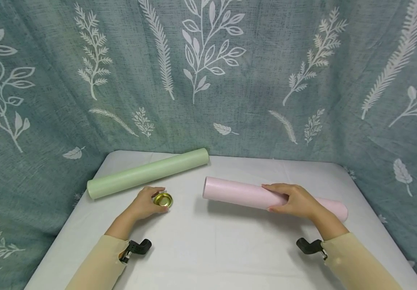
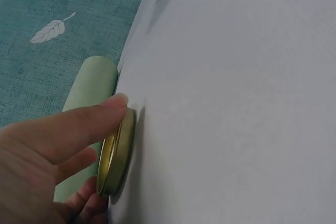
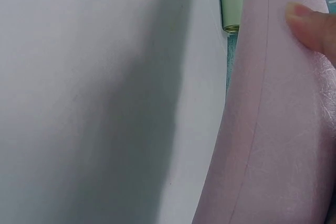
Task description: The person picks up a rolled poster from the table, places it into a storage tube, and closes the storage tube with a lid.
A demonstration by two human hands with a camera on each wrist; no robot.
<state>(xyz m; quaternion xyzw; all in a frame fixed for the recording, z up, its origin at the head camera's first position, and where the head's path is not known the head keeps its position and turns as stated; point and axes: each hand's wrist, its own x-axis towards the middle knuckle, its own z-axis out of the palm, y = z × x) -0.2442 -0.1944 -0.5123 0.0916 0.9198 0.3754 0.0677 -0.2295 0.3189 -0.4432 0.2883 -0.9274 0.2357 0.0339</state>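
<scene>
My left hand (image 1: 146,203) pinches a shallow round gold lid (image 1: 163,199) between thumb and fingers at the left of the white table. In the left wrist view the gold lid (image 2: 117,153) shows edge-on, hollow side toward the palm. My right hand (image 1: 295,201) grips a pink roll (image 1: 242,192) around its middle, thumb on the near side. A shadow beneath suggests the roll is held above the table. The right wrist view shows the pink roll (image 3: 278,119) close up, with the thumb (image 3: 310,27) on it.
Behind the left hand, a pale green roll (image 1: 147,173) lies slanted near the table's back left edge. A teal curtain (image 1: 215,117) with white leaf prints hangs right behind the white table (image 1: 208,249) and along both sides.
</scene>
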